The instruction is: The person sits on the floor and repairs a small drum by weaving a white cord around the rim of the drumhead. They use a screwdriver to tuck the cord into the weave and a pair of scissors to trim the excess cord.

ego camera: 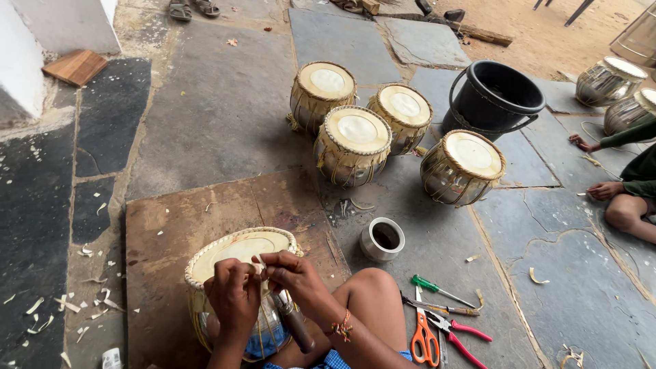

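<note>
Closest to you, your left hand (234, 292) and right hand (295, 277) meet over the near rim of a small drum (236, 249) with a pale skin head and a shiny metal body, wedged between your knees on a brown stone slab (178, 212). Both hands are pinched shut on a thin pale lacing strip (260, 268) at the rim; the strip is mostly hidden by your fingers. A dark-handled tool (295, 326) lies under your right wrist; you cannot tell whether the hand grips it. The drum's lower body is covered by your arms.

At the bottom left edge, a small white packet (111, 358) is cut off by the frame, its markings too small to make out. Pale shavings (89, 301) are scattered on the floor left of the slab.

To your right on the floor lie orange-handled scissors (424, 339), red-handled pliers (461, 336) and a green-handled screwdriver (437, 289). Just beyond them stands a small metal cup (382, 239).

Farther off, four finished drums (355, 140) cluster together, a black bucket (493, 96) behind them. At the right edge, another person's hands (594, 167) rest on the floor, body cut off, with two more drums (608, 80) nearby. Far left, a wooden block (75, 66); at the top, a pair of sandals (193, 8), partly cropped.
</note>
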